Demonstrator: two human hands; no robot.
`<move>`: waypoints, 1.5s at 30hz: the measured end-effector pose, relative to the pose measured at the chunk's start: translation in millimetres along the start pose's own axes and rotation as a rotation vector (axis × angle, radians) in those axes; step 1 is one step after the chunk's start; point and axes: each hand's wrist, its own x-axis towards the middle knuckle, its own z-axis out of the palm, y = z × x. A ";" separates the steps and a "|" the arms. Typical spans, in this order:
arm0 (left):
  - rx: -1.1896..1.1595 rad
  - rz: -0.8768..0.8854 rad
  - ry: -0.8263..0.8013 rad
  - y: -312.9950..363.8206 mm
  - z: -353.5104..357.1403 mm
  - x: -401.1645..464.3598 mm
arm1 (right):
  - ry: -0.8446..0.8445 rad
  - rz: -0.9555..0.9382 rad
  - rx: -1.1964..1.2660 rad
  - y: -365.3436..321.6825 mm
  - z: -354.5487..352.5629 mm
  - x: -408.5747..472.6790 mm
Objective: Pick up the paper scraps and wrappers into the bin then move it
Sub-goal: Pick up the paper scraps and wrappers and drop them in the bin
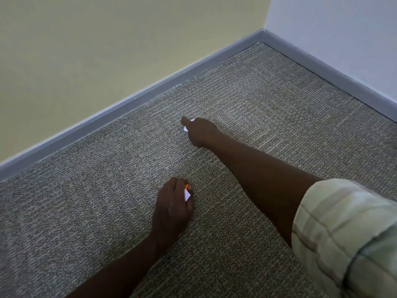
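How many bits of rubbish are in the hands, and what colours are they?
White paper scraps: 2, one gripped in the right hand at, one gripped in the left hand at
Orange wrapper bits: 1, peeking from the left hand
Total: 3 that show

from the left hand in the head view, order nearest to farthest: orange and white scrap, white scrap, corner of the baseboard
1. orange and white scrap, held in the left hand itself.
2. white scrap, farther up the carpet, in the right hand.
3. corner of the baseboard, far upper right.
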 end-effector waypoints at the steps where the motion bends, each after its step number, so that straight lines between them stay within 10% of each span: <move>1: -0.009 0.000 -0.001 0.4 -0.7 -0.2 | 0.010 0.032 0.016 -1.4 -0.2 -0.4; 17: -0.008 0.043 -0.011 2.9 -4.8 -0.5 | 0.093 0.036 0.306 5.6 7.9 -146.3; 24: 0.137 -0.065 -0.270 11.2 -5.7 17.5 | 0.118 0.003 0.252 18.7 -52.2 -224.7; 35: -0.956 -0.716 -0.600 193.8 -89.4 72.4 | 0.166 0.167 0.370 38.4 -140.4 -313.3; 45: -1.020 -0.685 -0.678 346.4 -118.4 117.2 | 0.373 0.365 0.673 88.1 -196.3 -407.7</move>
